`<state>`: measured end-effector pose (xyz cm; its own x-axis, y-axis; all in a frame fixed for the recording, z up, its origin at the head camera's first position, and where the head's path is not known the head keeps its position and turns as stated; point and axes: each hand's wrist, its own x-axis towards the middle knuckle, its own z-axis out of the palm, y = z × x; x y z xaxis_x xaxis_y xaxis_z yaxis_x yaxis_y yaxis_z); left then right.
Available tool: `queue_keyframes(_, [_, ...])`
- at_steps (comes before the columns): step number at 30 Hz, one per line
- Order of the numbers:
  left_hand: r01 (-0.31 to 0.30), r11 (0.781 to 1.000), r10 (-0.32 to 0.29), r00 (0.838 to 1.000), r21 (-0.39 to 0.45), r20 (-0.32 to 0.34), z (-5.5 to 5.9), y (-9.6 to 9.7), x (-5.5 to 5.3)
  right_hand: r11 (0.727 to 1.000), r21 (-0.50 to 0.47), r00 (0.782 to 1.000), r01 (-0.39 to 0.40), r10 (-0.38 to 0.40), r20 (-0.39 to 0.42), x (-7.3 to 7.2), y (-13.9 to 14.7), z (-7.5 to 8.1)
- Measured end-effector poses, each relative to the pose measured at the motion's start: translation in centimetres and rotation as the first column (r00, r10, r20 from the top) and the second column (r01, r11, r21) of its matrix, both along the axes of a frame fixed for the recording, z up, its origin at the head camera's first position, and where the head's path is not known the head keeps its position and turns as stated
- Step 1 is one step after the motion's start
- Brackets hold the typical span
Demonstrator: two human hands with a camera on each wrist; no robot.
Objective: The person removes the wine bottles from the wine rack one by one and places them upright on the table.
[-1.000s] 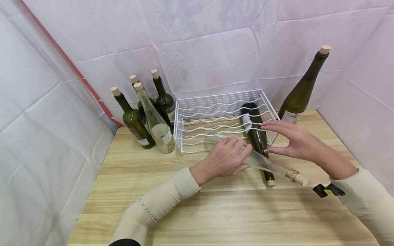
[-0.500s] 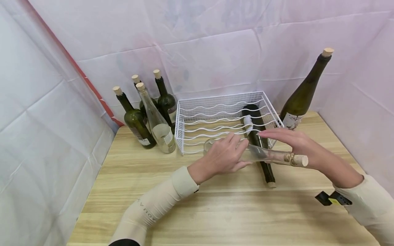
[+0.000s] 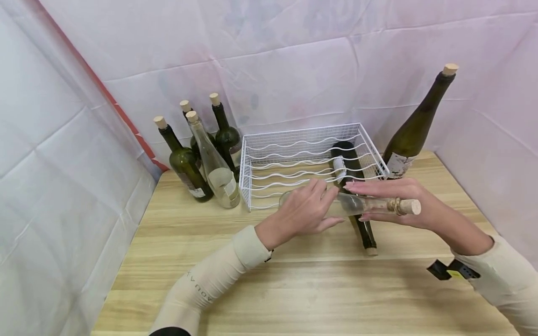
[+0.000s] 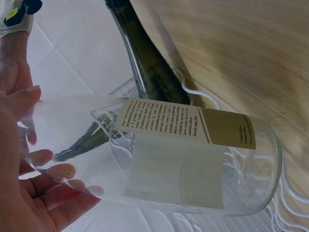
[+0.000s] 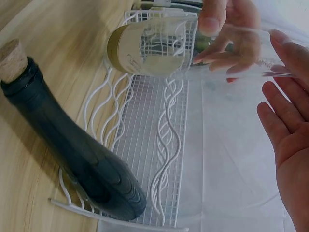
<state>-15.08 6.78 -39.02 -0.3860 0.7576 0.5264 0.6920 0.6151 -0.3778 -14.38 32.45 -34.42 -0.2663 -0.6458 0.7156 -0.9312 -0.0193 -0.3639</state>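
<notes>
My left hand (image 3: 302, 207) grips the body of a clear glass bottle (image 3: 353, 204), which lies nearly level above the front of a white wire bottle rack (image 3: 290, 140). The bottle's corked neck points right; its printed label (image 4: 159, 121) shows in the left wrist view. My right hand (image 3: 414, 189) is around the neck, straight fingers above and thumb below. In the right wrist view several of its fingers (image 5: 273, 113) stand apart from the glass. Beneath, a dark corked bottle (image 3: 350, 161) lies in the rack's right side, neck past the front edge.
Left of the rack stand a clear bottle (image 3: 220, 179) and several dark green ones (image 3: 189, 175), all corked. A tall dark green bottle (image 3: 407, 135) stands at the rack's right. White sheeting (image 3: 294, 84) hangs behind the wooden table (image 3: 336, 294).
The clear bottle's neck has swung upward from a downward slant to nearly level. It has come between my right hand's fingers and thumb. My left hand keeps its grip.
</notes>
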Motion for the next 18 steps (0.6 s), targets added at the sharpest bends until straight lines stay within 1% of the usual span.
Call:
queue_keyframes(8, [0.017,1.0,-0.018,0.999,0.016,0.048,0.05,-0.18,0.04,1.0,-0.007,0.999,-0.026,0.026,0.02,0.14,-0.59,-0.01])
queue_keyframes(16, [0.024,1.0,-0.025,0.999,0.009,0.022,0.28,-0.22,0.1,0.999,-0.017,0.999,-0.041,0.042,0.032,0.18,-0.78,0.07])
queue_keyframes(18, [0.032,0.999,-0.032,0.999,0.015,0.022,0.36,-0.21,0.2,0.999,-0.014,0.998,-0.04,0.04,0.05,0.2,-0.73,0.03])
